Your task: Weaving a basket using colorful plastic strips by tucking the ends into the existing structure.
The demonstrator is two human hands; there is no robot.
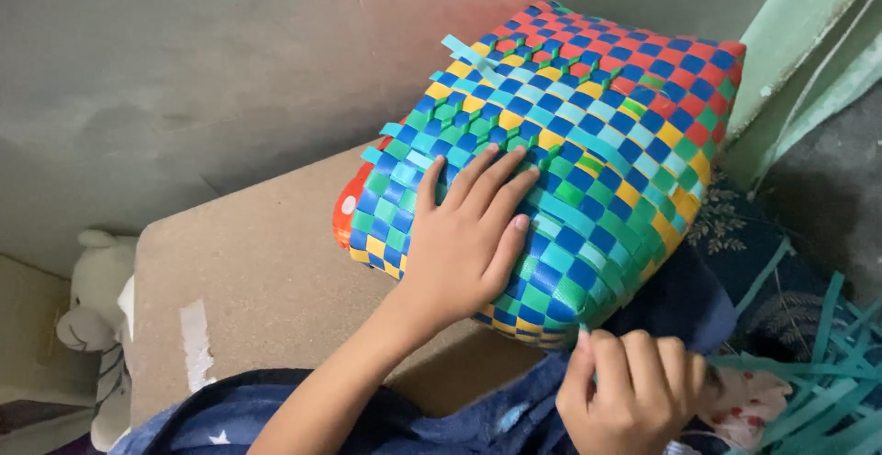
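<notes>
1. A grey wall [184, 60] fills the upper left of the view, behind everything else.
2. A brown board, the counter [266, 280], lies below the wall, with a pale strip of tape on its left part.
3. A woven basket [570, 143] of plastic strips lies tipped on its side on the counter, at the centre of the view. Its weave is a checker of blue, green, teal, yellow and red, and loose strip ends stick out along its upper left edge. A red patch with white dots shows at its lower left corner.
4. A bundle of loose teal strips [808, 381] lies at the lower right, well apart from the counter and beside the right hand.
5. Dark blue cloth [680, 303] with a pale pattern lies under the basket's right end and runs across the bottom of the view.
6. The left hand [469, 235] lies flat on the basket's side, fingers spread apart and pressing the weave, gripping nothing.
7. The right hand [634, 391] sits just below the basket's lower corner, fingers pinched together on a thin teal strip end [582, 331] that comes out of the weave.
8. A white soft toy [96, 299] stands at the far left, beside the counter's edge.
</notes>
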